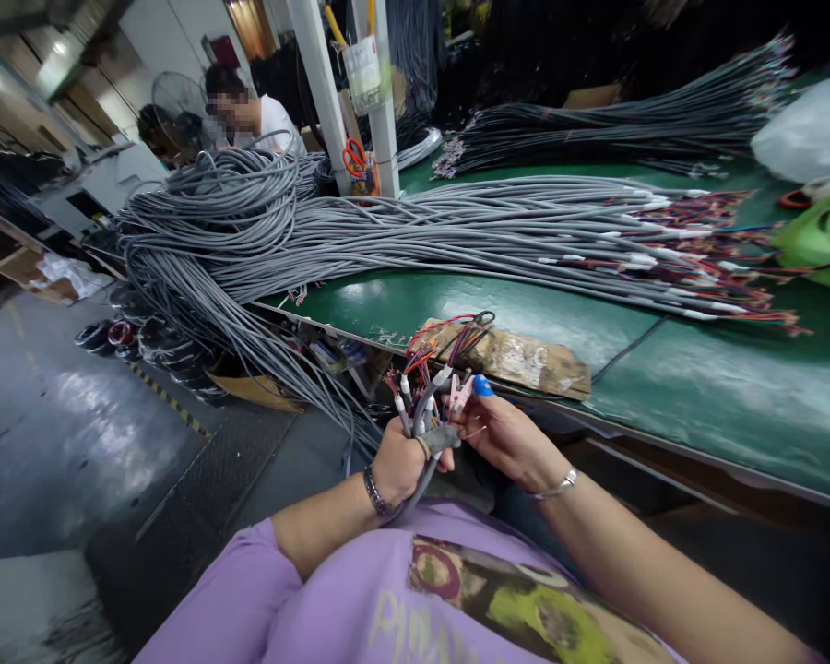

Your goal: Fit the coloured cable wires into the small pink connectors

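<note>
My left hand [397, 461] is closed round a grey cable [434, 441] whose stripped end fans out into thin red, white and dark wires [435, 355] with small white terminals. My right hand [504, 433], with a blue-painted thumbnail, pinches some of those wire ends just right of the left hand. Both hands hover in front of my chest, at the near edge of the green workbench [698, 378]. A metal bracelet sits on each wrist.
A big bundle of grey cables [401, 231] with coloured wire ends lies across the bench, and a darker bundle [615, 120] behind it. Taped cardboard [526, 360] is near the edge. White posts [318, 83], a green fan housing [820, 235] and a seated person [255, 111] are beyond.
</note>
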Demonstrator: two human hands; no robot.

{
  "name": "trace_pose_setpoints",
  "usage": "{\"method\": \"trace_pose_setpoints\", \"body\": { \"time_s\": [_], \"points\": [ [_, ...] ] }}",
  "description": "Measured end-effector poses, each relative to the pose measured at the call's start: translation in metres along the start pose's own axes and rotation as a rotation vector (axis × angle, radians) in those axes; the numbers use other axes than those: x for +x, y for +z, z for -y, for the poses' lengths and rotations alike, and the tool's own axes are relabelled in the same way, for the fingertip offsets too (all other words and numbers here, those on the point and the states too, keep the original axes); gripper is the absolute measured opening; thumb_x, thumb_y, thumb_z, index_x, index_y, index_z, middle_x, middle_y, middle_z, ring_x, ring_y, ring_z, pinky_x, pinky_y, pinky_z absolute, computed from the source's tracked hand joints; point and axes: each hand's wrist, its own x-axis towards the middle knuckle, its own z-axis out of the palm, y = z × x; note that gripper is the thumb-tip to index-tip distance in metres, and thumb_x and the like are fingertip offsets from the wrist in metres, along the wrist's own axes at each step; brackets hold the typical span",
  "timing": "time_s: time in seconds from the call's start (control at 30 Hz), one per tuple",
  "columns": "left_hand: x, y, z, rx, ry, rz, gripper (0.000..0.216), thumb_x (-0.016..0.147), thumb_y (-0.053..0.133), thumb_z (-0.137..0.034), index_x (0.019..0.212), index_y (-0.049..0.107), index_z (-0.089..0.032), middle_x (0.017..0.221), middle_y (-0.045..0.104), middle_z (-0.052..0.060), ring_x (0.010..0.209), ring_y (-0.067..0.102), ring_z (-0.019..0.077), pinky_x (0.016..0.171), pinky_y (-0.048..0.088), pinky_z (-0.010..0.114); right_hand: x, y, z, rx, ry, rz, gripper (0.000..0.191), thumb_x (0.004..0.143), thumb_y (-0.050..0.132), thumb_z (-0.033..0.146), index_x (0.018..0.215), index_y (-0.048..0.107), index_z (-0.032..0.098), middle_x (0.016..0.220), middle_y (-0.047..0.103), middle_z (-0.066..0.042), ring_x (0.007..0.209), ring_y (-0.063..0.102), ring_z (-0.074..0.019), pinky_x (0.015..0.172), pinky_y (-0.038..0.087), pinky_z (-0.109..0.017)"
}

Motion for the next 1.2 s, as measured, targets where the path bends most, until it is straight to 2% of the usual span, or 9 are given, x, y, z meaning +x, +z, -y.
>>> {"method": "trace_pose_setpoints", "body": {
  "time_s": [0.3, 0.5, 0.67, 0.9, 1.2],
  "points": [
    [0.0014, 0.0009, 0.0016, 0.036, -0.038, -0.030, 0.041, 0.065, 0.075, -0.048, 0.050, 0.059, -0.013, 0.044, 0.055, 0.002, 0.041, 0.048, 0.0091, 0.047, 0.038, 0.024, 0.0032, 0.0082, -0.0015, 0.072, -0.041, -0.075, 0.035, 0.067, 0.079, 0.054, 0.075, 0.070, 0.020, 0.068, 0.067, 0.001, 0.064, 0.058, -0.0127, 0.065, 0.049, -0.026],
    [0.0016, 0.0002, 0.0025, 0.037, -0.042, -0.017, 0.040, 0.065, 0.075, -0.047, 0.051, 0.059, -0.013, 0.043, 0.055, 0.001, 0.039, 0.047, 0.0089, 0.045, 0.037, 0.023, 0.0012, 0.0090, -0.0027, -0.008, -0.054, -0.058, 0.040, 0.071, 0.072, 0.061, 0.077, 0.068, 0.021, 0.071, 0.067, -0.001, 0.067, 0.059, -0.0160, 0.067, 0.049, -0.031],
    [0.0010, -0.0008, 0.0011, 0.013, -0.034, -0.048, 0.041, 0.064, 0.076, -0.047, 0.050, 0.058, -0.014, 0.043, 0.054, 0.001, 0.039, 0.047, 0.0089, 0.045, 0.037, 0.023, 0.0014, 0.0088, -0.0056, -0.001, -0.070, -0.110, 0.045, 0.068, 0.071, 0.065, 0.075, 0.066, 0.021, 0.071, 0.065, -0.001, 0.063, 0.054, -0.0151, 0.065, 0.047, -0.031],
    [0.0017, 0.0001, 0.0025, 0.012, -0.048, -0.039, 0.040, 0.063, 0.078, -0.047, 0.053, 0.059, -0.013, 0.043, 0.055, 0.001, 0.038, 0.046, 0.0088, 0.043, 0.036, 0.023, 0.0028, 0.0060, -0.0053, -0.005, -0.073, -0.112, 0.042, 0.066, 0.076, 0.061, 0.074, 0.067, 0.020, 0.072, 0.066, -0.002, 0.065, 0.055, -0.0155, 0.065, 0.047, -0.031],
    [0.0045, 0.0005, 0.0039, 0.066, -0.029, -0.024, 0.040, 0.067, 0.074, -0.045, 0.049, 0.057, -0.014, 0.042, 0.052, 0.001, 0.038, 0.044, 0.0082, 0.044, 0.034, 0.023, 0.0039, 0.0080, -0.0063, 0.019, -0.119, -0.114, 0.040, 0.063, 0.080, 0.056, 0.074, 0.068, 0.020, 0.067, 0.064, 0.000, 0.063, 0.054, -0.0149, 0.064, 0.046, -0.030]
  ]
}}
